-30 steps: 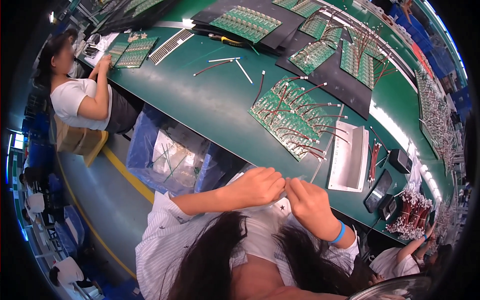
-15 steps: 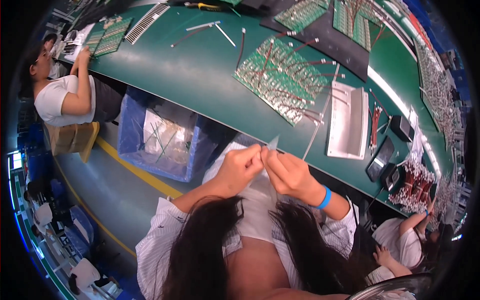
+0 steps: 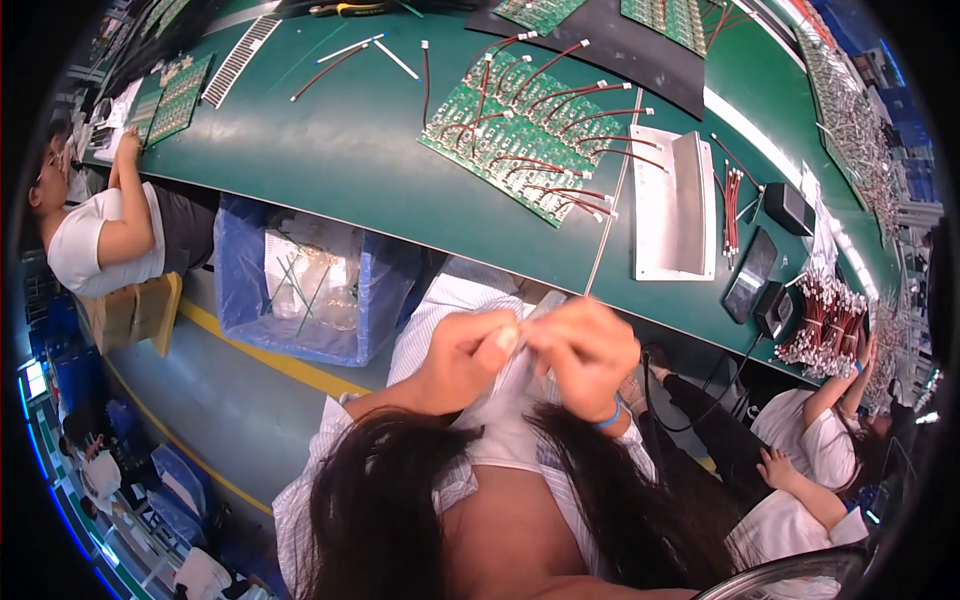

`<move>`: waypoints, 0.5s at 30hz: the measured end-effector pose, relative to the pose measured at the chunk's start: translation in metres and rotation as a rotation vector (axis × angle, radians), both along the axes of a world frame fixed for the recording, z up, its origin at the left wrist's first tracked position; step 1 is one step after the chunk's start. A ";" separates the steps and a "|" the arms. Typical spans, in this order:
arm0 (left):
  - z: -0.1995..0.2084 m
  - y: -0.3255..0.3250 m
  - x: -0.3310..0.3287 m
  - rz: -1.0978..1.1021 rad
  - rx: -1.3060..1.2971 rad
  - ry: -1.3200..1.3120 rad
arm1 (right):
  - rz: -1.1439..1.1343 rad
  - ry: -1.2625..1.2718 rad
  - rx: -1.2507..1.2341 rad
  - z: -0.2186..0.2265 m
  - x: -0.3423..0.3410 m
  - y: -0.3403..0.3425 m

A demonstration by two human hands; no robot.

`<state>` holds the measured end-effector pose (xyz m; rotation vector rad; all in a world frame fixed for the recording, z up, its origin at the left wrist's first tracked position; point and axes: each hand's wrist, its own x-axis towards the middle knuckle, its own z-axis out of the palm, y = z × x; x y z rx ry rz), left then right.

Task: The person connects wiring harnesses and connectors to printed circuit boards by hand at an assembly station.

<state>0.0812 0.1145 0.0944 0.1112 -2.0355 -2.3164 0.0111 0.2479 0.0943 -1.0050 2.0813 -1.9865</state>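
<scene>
In front of my lap, just off the table's near edge, my left hand [image 3: 465, 362] and my right hand [image 3: 588, 352] meet at the fingertips. Both are closed in a pinch. A pale, see-through piece of film [image 3: 547, 304] sticks up beside my right fingers. What lies between the left fingertips is too small and blurred to name. Beyond my hands a green circuit board panel [image 3: 520, 140] lies on the table, with several dark red wires with white connectors spread across it. To its right stands a white metal tray [image 3: 650, 225].
A bundle of red wires [image 3: 733, 210], a phone [image 3: 750, 275], black boxes [image 3: 790, 208] and a large wire bundle [image 3: 822, 325] lie at the right. Cut wires [image 3: 335, 70] lie at the back left. A blue-lined bin [image 3: 235, 300] stands below the table. Co-workers sit on both sides.
My hands have come down a little toward my body, still pinched together. The right wrist has turned. The whole view has shifted, so the table's things sit farther left and higher.
</scene>
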 end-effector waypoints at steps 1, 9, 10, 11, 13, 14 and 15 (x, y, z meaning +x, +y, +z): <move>0.001 0.000 -0.007 0.013 0.024 -0.015 | -0.050 -0.173 -0.015 0.004 -0.003 -0.005; -0.002 -0.029 -0.032 -0.253 0.430 -0.093 | -0.388 0.164 0.132 0.002 -0.055 -0.002; -0.001 -0.028 -0.030 -0.292 0.348 -0.043 | -0.455 0.179 0.169 0.005 -0.057 -0.002; 0.002 -0.025 -0.030 -0.305 0.291 -0.092 | -0.518 0.247 0.181 0.007 -0.060 -0.003; 0.003 -0.021 -0.032 -0.278 0.196 -0.120 | -0.588 0.259 0.206 0.011 -0.064 -0.001; 0.002 -0.021 -0.032 -0.248 0.098 -0.147 | -0.657 0.270 0.228 0.011 -0.066 0.001; 0.001 -0.025 -0.031 -0.248 -0.064 -0.163 | -0.681 0.253 0.254 0.010 -0.067 0.004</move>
